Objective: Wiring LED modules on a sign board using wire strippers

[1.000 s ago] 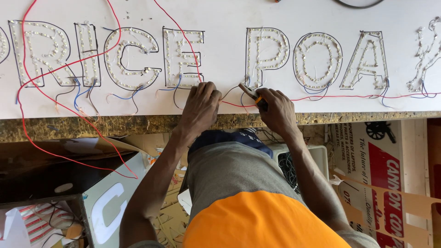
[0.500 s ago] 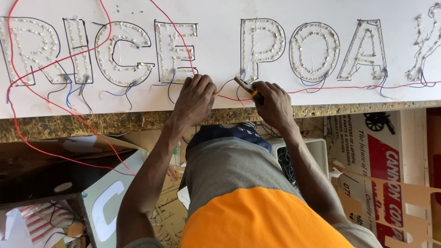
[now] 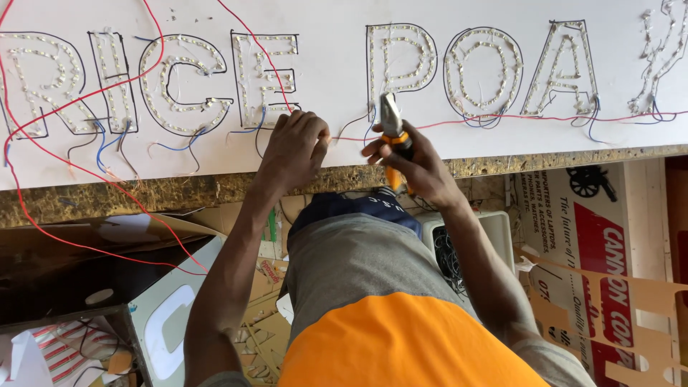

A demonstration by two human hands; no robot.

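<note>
while half a second ago the pliers (image 3: 393,140) lay low and slanted, we now hold them upright in our right hand (image 3: 412,159), fist wrapped on the orange handles, jaws near the red wire (image 3: 459,120) | left hand (image 3: 295,147) curled, pinching that wire on the board (image 3: 344,79) | wiring goes on, we judge | jaw gap unclear, fingertips hidden

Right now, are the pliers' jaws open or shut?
Shut, it seems: the pliers in the right hand show their metal tips together as one point, no gap, over the white board.
</note>
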